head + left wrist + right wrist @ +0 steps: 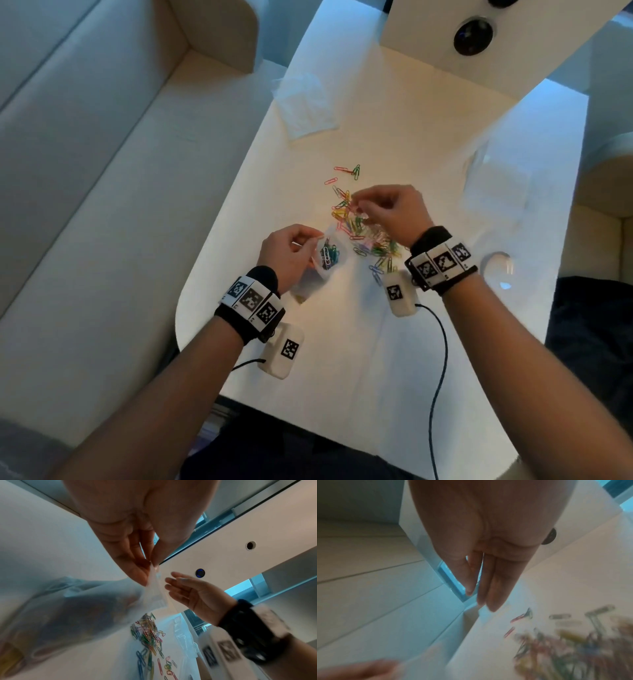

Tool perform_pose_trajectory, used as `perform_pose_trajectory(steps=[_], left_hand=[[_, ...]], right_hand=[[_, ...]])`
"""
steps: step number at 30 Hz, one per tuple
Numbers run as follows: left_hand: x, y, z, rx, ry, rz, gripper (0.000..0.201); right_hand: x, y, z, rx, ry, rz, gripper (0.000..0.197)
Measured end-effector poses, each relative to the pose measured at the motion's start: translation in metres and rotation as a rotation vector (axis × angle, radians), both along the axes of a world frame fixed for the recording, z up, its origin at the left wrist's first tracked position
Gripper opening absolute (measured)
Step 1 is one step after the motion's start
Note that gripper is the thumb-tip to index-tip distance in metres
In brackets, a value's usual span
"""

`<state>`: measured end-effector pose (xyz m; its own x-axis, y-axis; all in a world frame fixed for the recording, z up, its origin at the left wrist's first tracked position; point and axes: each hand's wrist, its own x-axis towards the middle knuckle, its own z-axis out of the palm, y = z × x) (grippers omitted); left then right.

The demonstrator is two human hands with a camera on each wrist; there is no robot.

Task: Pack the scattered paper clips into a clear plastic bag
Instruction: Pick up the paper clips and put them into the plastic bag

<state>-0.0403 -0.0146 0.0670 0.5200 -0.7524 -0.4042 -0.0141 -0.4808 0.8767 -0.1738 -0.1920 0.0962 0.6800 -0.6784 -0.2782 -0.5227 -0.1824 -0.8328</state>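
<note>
A heap of coloured paper clips (363, 233) lies mid-table on the white table (394, 342); it also shows as paper clips (147, 632) and, blurred, paper clips (573, 649). My left hand (311, 240) pinches the rim of a small clear plastic bag (329, 257) between thumb and fingers and lifts it just left of the heap. Some clips sit inside the bag. In the left wrist view the left hand (150, 566) grips the bag (85, 601). My right hand (358, 204) hovers over the heap's far side; its fingers (494, 595) are straight and hold nothing I can see.
Two more clear bags lie on the table, one at the back (305, 106) and one at the right (493, 181). A clear round object (496, 267) sits near my right wrist. A white beam (428, 31) overhangs the far end. A pale bench (85, 171) runs along the left.
</note>
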Motion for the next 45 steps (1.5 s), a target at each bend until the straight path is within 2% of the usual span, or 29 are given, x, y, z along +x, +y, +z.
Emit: perform_pose_trajectory(steps=[3, 5, 9, 12, 18, 21, 25, 28, 31, 35, 37, 38, 40, 41, 43, 45], left_hand=[[0.009, 0.012, 0.002, 0.017, -0.009, 0.011, 0.007], [0.011, 0.019, 0.001, 0.015, -0.027, 0.014, 0.01], [0.014, 0.03, -0.001, 0.007, -0.081, 0.033, 0.01], [0.013, 0.032, 0.0, 0.002, -0.071, 0.041, 0.007], [0.004, 0.024, -0.004, 0.009, -0.095, 0.022, 0.007], [-0.001, 0.021, -0.007, 0.009, -0.097, 0.009, 0.007], [-0.008, 0.02, -0.006, 0.027, -0.071, -0.01, 0.007], [-0.011, 0.02, -0.005, 0.04, -0.087, -0.037, 0.007], [-0.012, 0.017, -0.004, 0.058, -0.1, -0.058, 0.009], [-0.013, 0.009, -0.004, 0.065, -0.103, -0.071, 0.008], [-0.017, 0.005, -0.004, 0.063, -0.087, -0.056, 0.007], [-0.019, 0.003, -0.005, 0.06, -0.074, -0.045, 0.006], [-0.023, 0.0, -0.005, 0.061, -0.044, -0.023, 0.006], [-0.025, -0.002, -0.005, 0.066, -0.026, -0.011, 0.007], [-0.028, -0.006, -0.006, 0.078, 0.003, 0.002, 0.008], [-0.031, -0.01, -0.008, 0.068, 0.017, 0.004, 0.005]], right_hand=[[0.031, -0.049, -0.034, -0.279, 0.287, 0.063, 0.04], [0.051, -0.07, -0.063, -0.304, 0.45, 0.109, 0.055], [0.086, -0.078, -0.104, -0.395, 0.619, 0.262, 0.064], [0.093, -0.061, -0.112, -0.409, 0.646, 0.374, 0.065], [0.057, -0.021, -0.11, -0.631, 0.729, 0.64, 0.069], [0.024, -0.009, -0.112, -0.695, 0.761, 0.664, 0.065], [-0.006, -0.007, -0.108, -0.746, 0.662, 0.688, 0.057], [-0.012, -0.012, -0.106, -0.798, 0.561, 0.643, 0.038], [-0.012, -0.02, -0.095, -0.66, 0.506, 0.467, 0.026], [-0.027, -0.026, -0.078, -0.356, 0.257, -0.136, 0.018], [-0.038, -0.02, -0.074, -0.083, 0.164, -0.384, 0.014], [-0.042, -0.014, -0.072, 0.118, 0.079, -0.475, 0.014], [-0.047, 0.005, -0.063, 0.531, -0.178, -0.606, 0.015], [-0.048, 0.014, -0.057, 0.667, -0.301, -0.647, 0.016], [-0.047, 0.032, -0.047, 0.823, -0.456, -0.67, 0.019], [-0.044, 0.05, -0.041, 0.897, -0.523, -0.641, 0.024]])
